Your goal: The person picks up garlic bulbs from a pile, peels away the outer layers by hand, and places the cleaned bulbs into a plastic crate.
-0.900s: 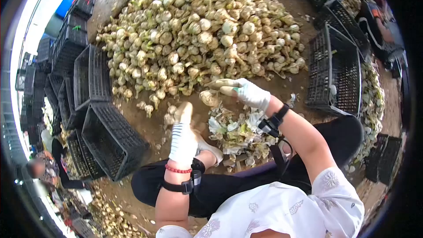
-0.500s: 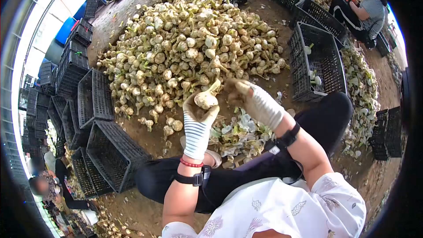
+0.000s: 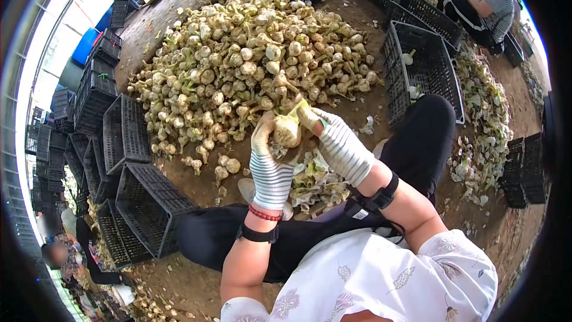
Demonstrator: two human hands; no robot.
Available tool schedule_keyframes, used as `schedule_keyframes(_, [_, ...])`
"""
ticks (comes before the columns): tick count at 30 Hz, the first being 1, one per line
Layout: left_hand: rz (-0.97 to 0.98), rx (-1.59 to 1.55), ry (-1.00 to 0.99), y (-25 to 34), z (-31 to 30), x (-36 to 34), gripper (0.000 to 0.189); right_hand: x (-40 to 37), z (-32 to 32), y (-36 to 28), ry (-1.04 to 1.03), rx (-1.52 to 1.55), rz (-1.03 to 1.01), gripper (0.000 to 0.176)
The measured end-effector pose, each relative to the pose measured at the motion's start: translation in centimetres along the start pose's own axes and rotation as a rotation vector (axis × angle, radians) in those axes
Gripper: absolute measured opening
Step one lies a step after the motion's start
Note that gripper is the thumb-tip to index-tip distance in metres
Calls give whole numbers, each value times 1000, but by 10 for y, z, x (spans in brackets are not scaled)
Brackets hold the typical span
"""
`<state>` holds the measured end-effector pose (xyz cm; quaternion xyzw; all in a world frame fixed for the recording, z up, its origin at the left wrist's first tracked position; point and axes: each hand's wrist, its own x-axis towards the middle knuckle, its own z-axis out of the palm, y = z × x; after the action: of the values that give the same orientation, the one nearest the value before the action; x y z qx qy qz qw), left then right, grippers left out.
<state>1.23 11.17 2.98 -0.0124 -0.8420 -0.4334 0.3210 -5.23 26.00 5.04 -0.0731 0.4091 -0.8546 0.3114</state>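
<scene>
A garlic bulb (image 3: 286, 133) with a short green-yellow stem sits in my left hand (image 3: 269, 149), whose gloved fingers wrap round it. My right hand (image 3: 333, 140), in the same striped work glove, pinches the stem end of this bulb between thumb and fingers. Whether the right palm also holds a small tool is hidden. Just beyond both hands rises a large heap of garlic bulbs (image 3: 238, 65), dirty and with stems on. Beneath the hands, between my legs, lies a pile of peeled garlic skins (image 3: 319, 182).
At my right stands a black crate (image 3: 438, 74) with a few cleaned bulbs in it. Tipped and stacked empty crates (image 3: 152, 203) line the left side. More skins (image 3: 485, 119) cover the ground at far right. A co-worker (image 3: 485, 9) sits at the upper right, another person (image 3: 65, 253) at lower left.
My right hand has come left and onto the bulb, now gripping its stem; before, it was apart and blurred. My left hand has turned slightly, and my right knee has shifted inward.
</scene>
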Motion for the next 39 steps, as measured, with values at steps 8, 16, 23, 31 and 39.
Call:
schedule_keyframes(8, [109, 73, 61, 5, 6, 3, 77, 10, 28, -11, 201, -119, 54, 35])
schedule_keyframes(16, [-61, -23, 23, 3, 9, 0, 77, 10, 7, -17, 69, -56, 140, 35])
schedule_keyframes(23, [-142, -67, 41, -3, 7, 3, 75, 6, -10, -24, -60, 78, 157, 38])
schedule_keyframes(31, [114, 129, 27, 4, 6, 7, 68, 5, 12, -27, 221, -207, 216, 30])
schedule_keyframes(39, [-211, -265, -56, 11, 13, 6, 72, 4, -16, -22, 191, -368, 51, 21])
